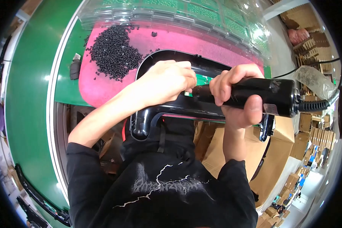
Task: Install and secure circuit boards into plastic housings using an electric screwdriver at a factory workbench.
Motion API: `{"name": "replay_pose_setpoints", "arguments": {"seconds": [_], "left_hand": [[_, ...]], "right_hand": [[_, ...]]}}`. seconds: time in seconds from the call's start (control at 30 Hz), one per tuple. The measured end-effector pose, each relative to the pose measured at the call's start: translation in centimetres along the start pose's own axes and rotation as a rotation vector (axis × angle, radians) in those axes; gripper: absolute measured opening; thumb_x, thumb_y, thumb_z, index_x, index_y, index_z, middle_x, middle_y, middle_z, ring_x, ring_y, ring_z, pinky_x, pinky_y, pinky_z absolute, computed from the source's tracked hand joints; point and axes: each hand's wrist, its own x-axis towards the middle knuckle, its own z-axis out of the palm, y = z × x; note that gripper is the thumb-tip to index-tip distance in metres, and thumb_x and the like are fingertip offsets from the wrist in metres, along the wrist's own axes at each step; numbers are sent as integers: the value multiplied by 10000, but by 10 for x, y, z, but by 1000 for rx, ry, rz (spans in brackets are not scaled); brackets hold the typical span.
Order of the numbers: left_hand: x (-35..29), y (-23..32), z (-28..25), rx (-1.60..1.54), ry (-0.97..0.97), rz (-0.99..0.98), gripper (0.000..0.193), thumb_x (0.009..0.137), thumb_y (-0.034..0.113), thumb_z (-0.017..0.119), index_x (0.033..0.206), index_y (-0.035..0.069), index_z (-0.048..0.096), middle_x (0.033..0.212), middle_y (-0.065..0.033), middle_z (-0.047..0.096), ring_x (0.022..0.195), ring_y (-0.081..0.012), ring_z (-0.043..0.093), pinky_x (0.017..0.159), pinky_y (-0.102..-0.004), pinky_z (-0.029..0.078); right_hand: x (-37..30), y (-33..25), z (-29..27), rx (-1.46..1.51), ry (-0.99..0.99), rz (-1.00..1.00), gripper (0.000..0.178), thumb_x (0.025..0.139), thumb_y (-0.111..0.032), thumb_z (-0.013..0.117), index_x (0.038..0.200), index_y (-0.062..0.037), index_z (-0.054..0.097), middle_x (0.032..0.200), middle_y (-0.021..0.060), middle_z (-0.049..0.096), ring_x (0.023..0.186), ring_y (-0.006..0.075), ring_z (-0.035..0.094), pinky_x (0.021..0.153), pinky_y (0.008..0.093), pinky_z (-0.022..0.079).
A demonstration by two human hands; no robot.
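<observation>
A black electric screwdriver (260, 95) lies nearly level in my right hand (235, 91), fingers wrapped round its body. Its narrow end points left, toward a green circuit board (202, 80) inside a glossy black plastic housing (171, 108). Over the housing, my left hand (171, 81) is closed with its fingertips pinched near the screwdriver's tip. What those fingertips hold, if anything, is hidden. The housing rests across the near edge of a pink mat (98, 91). On that mat, left of the housing, spreads a pile of small black screws (115, 51).
Clear plastic trays (186, 15) stand along the mat's far side. A dark roll (75, 68) sits left of the mat. From the screwdriver's rear, a black cable (315, 105) runs right. Below it stands an open cardboard box (235, 148). A green conveyor belt (30, 114) passes at left.
</observation>
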Motion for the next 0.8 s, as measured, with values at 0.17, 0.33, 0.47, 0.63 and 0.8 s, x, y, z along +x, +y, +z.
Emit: {"name": "replay_pose_setpoints", "arguments": {"seconds": [0.17,0.33,0.47,0.63,0.8], "left_hand": [[3,4,-6,-52,345,-210,105,762,37,659,867,34,661,892,-62,678,851,-248,648,737,-353,537],[4,3,-7,-67,287,-303,102,831,37,640,926,4,658,942,-98,683,893,-278,649,796,-367,525],[2,6,-8,-79,80,-303,140,805,111,691,919,34,668,911,-97,669,894,-289,644,788,-379,519],[2,10,-9,-64,10,-198,182,767,138,735,887,26,658,884,-86,665,851,-263,643,743,-353,523],[4,13,-11,-250,93,-109,147,788,99,716,869,3,640,881,-108,662,861,-276,650,758,-363,527]], "right_hand": [[2,1,6,9,-28,47,537,830,-516,682,928,-33,469,630,37,487,491,113,437,481,262,369],[1,4,6,-16,-152,67,572,805,-534,729,939,-41,472,629,28,491,497,105,435,479,249,357],[-2,3,0,10,-47,35,570,848,-566,629,969,-28,484,638,29,498,495,124,450,497,285,377],[-3,-13,-12,199,65,-193,610,827,-668,562,950,-74,507,632,-8,471,475,114,435,519,295,361],[-3,-27,-18,253,73,-245,631,794,-698,581,942,-89,512,630,-22,460,463,102,409,518,278,344]]}}
